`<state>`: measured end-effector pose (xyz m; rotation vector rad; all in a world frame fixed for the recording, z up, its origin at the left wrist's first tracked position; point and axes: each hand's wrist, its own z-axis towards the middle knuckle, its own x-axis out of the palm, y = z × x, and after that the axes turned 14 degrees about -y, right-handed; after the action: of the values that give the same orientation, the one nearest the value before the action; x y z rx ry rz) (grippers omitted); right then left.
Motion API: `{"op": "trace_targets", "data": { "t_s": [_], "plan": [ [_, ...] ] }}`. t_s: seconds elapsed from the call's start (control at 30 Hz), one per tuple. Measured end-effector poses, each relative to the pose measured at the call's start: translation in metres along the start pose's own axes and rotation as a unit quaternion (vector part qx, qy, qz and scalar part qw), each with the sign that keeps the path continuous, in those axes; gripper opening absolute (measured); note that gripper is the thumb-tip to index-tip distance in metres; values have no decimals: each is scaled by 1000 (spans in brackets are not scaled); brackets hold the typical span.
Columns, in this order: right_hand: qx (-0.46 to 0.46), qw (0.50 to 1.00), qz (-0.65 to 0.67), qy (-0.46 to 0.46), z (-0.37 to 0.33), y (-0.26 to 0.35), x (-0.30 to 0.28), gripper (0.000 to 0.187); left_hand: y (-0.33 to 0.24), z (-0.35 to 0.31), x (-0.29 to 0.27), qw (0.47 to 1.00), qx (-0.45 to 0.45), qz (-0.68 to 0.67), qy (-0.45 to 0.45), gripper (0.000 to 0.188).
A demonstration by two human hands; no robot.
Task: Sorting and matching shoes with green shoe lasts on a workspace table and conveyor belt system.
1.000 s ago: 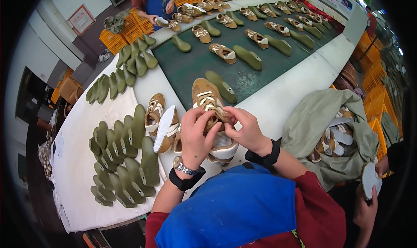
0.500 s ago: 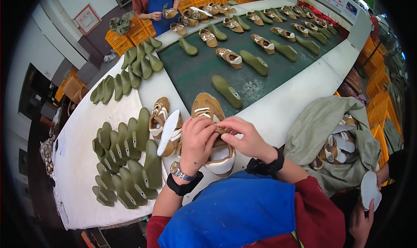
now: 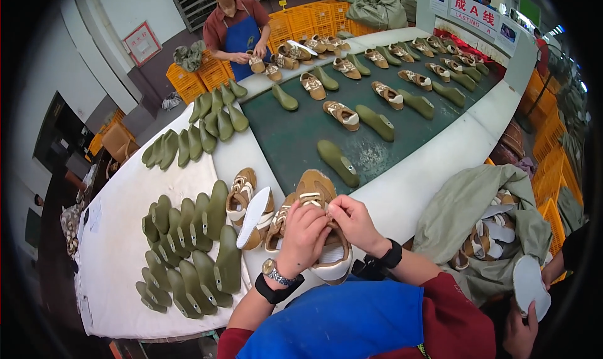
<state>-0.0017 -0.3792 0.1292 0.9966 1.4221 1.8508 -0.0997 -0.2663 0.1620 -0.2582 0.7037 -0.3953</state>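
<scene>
A brown and white lace-up sneaker (image 3: 316, 186) lies in front of me, toe pointing away, its white-lined opening toward my body. My left hand (image 3: 304, 236), with a watch and a black band at the wrist, is closed at the lace and tongue area. Opposite it my right hand (image 3: 357, 222) pinches the upper edge near the laces with thumb and forefinger. Whether lace or tongue is between the fingertips is too small to tell. Left of this shoe are more sneakers (image 3: 241, 192), with a white insole (image 3: 254, 217) leaning on them.
Green shoe lasts (image 3: 227, 258) stand in groups on the white cloth (image 3: 135, 233) at left. A green belt (image 3: 295, 139) carries sneakers and lasts in rows. At right is a grey-green sack (image 3: 440, 214) of shoes; beside it another person's hands hold an insole (image 3: 531, 287). A co-worker (image 3: 239, 29) handles shoes opposite.
My view has tilted upward, so the scene sits lower. My right thumb and forefinger have drawn together at the sneaker. The co-worker opposite has lowered the held shoe to the table edge.
</scene>
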Motion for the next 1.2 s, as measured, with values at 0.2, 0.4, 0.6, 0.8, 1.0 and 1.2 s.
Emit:
{"op": "trace_targets", "data": {
  "t_s": [0.2,0.4,0.6,0.8,1.0,1.2],
  "plan": [
    [29,999,9,16,8,-6,-8,15,19,-15,0,1000,-6,19,10,19],
    [-276,861,-367,220,-12,7,-20,35,45,-12,5,991,-110,57,-52,10],
    [-182,917,-312,170,62,-26,-20,35,60,1,-2,986,-150,67,-18,63],
    [-191,876,-415,154,211,-118,-22,40,102,-72,-66,946,-237,223,9,51],
    [-112,811,-552,160,307,-225,15,34,105,-219,-124,836,-360,411,47,53],
    [-28,799,-596,73,326,-263,40,25,90,-263,-114,778,-429,454,67,73]
  ]
}}
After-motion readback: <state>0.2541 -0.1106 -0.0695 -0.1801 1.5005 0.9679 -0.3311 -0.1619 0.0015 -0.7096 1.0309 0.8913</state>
